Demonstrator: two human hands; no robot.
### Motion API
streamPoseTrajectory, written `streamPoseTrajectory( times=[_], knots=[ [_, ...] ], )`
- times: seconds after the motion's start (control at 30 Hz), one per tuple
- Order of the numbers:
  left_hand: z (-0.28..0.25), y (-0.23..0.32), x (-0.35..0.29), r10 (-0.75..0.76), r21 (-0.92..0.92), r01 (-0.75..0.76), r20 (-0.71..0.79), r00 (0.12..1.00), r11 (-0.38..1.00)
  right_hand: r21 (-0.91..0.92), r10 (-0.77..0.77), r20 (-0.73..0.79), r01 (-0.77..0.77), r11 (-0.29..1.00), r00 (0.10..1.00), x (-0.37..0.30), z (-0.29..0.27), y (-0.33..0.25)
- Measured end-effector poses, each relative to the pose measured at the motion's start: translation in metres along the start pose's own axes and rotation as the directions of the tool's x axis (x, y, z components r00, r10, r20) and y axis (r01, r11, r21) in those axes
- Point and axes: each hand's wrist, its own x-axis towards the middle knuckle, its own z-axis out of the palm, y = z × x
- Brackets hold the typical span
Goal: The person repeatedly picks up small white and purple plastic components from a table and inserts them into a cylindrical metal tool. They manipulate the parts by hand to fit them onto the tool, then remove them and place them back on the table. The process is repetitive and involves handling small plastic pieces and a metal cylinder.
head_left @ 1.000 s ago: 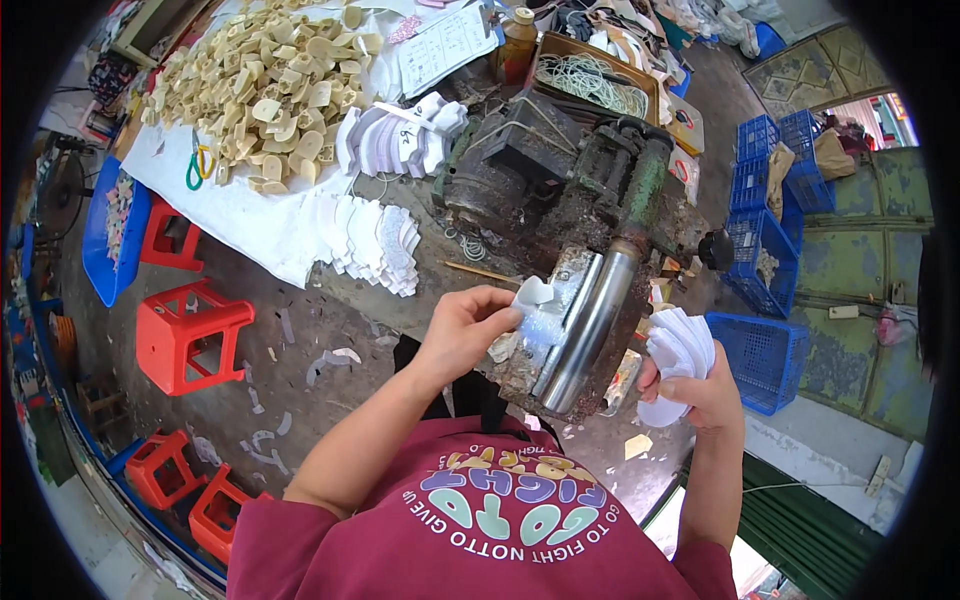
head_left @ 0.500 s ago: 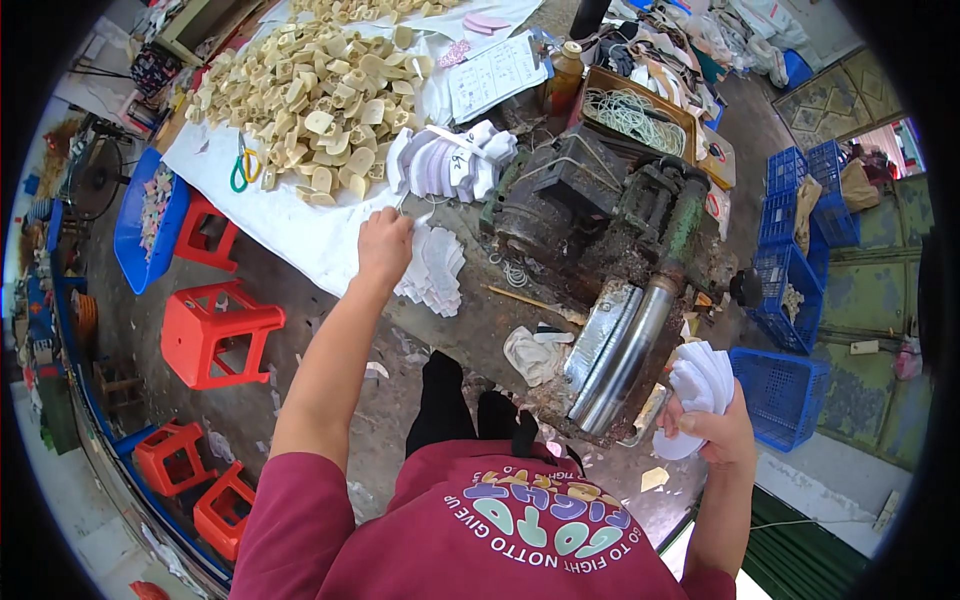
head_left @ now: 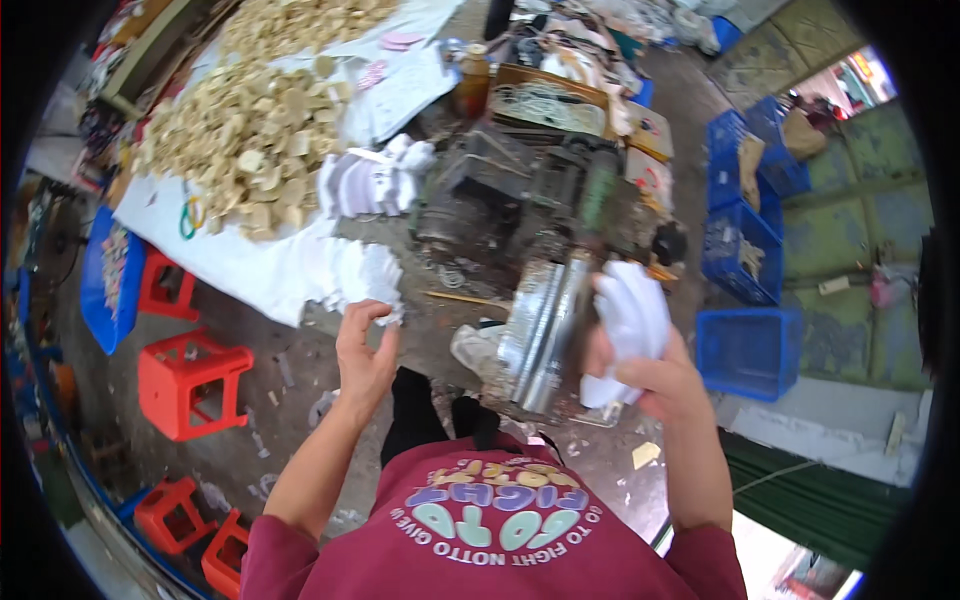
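In my right hand (head_left: 665,382) is a fanned stack of thin white cut pieces (head_left: 636,318), gripped between thumb and fingers beside the machine's rollers. The two shiny metal rollers (head_left: 545,335) stick out toward me from a dark, greasy machine (head_left: 480,190). My left hand (head_left: 365,355) has its thumb and fingers apart and appears to hold nothing. Its fingertips are at the near end of an overlapping row of white pieces (head_left: 365,275) on the bench; whether they touch is unclear. Farther back lies a tied bundle of white-lilac pieces (head_left: 372,183).
A big heap of cream-coloured moulded pieces (head_left: 250,150) covers the white cloth (head_left: 240,265) at left. Red stools (head_left: 190,385) and a blue tub (head_left: 108,285) stand left on the floor. Blue crates (head_left: 748,350) are at right. A crumpled rag (head_left: 478,348) lies beside the rollers.
My right hand has brought the white stack up and left, closer to the rollers. My left hand has drawn back toward me, its fingers spreading. The whole view has shifted.
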Motion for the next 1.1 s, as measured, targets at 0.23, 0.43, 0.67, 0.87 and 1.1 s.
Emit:
streamPoseTrajectory(
  times=[0.23, 0.43, 0.67, 0.87, 1.1],
  knots=[
    [0.039, 0.159, 0.022, -0.081, -0.441, 0.53, 0.709, 0.701, 0.725, -0.16, -0.087, -0.018, 0.083, 0.984, 0.996, 0.009, 0.033, -0.004],
    [0.052, 0.154, 0.024, 0.084, -0.591, 0.581, 0.738, 0.669, 0.559, 0.089, -0.065, 0.197, 0.049, 0.995, 0.978, 0.003, 0.023, -0.003],
    [0.052, 0.152, 0.03, 0.168, -0.549, 0.661, 0.818, 0.55, 0.511, 0.225, -0.036, 0.276, -0.028, 0.974, 0.96, 0.006, 0.016, 0.007],
    [0.054, 0.158, 0.02, 0.111, -0.579, 0.505, 0.72, 0.685, 0.64, 0.129, -0.098, 0.169, 0.076, 0.989, 0.981, 0.001, 0.011, 0.005],
    [0.052, 0.146, 0.023, -0.137, -0.642, 0.526, 0.554, 0.821, 0.557, 0.105, -0.108, 0.17, 0.091, 0.99, 0.98, -0.019, -0.041, -0.011]
  ],
)
